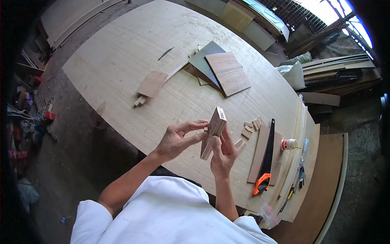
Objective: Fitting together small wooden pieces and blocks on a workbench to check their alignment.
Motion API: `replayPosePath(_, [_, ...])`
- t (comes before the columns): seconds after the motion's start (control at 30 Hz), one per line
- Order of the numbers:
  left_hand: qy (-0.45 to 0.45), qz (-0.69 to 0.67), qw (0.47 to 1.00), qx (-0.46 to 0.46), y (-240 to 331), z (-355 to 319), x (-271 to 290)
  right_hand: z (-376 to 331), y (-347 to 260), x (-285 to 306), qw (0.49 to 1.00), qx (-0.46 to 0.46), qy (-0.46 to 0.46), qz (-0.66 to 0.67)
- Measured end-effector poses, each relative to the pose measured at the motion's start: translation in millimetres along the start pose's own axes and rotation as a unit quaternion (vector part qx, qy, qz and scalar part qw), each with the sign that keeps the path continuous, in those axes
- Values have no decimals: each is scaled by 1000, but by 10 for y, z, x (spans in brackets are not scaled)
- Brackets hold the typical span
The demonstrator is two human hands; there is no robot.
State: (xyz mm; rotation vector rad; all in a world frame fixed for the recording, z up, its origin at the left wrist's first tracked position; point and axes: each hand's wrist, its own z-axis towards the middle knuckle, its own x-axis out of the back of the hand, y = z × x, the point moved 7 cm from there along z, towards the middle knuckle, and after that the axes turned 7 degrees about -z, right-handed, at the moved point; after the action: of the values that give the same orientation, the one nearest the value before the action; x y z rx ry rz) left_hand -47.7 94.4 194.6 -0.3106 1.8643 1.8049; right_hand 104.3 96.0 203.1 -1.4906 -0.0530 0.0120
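Above the near part of the table, a thick layered plywood block (218,121) is held tilted on edge between my two hands. My right hand (223,158) is closed around its right side, the thumb on the near face. From the left, my left hand (175,140) pinches at the block's left face with fingers and thumb. A small wood bit seems to sit at those fingertips, mostly hidden. Several small wood offcuts (247,130) lie just right of the right hand. A handsaw (267,156) with an orange and black handle rests on a thin board (252,165) farther right.
Thin panels (228,74) are stacked mid-table, with a small board (152,84) on wood strips to their left. A white glue bottle (289,144) lies right of the saw, near long strips and a yellow-black tool (287,198). A plastic bag (269,215) sits at the near edge.
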Motion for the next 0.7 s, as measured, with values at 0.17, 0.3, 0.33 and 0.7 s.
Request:
replayPosePath(0.17, [-3,-15,1000,-25,-75,-28,-74,65,194,85,999,-22,36,18])
replayPosePath(0.3, [22,-18,999,-45,-67,47,-113,-25,-94,76,997,64,27,30])
replayPosePath(0.33, [19,-15,999,-40,-82,38,-144,-3,-39,98,997,63,32,32])
replayPosePath(0.7, [65,-191,979,-38,-32,80,-110,-136,410,283,992,-27,86,-88])
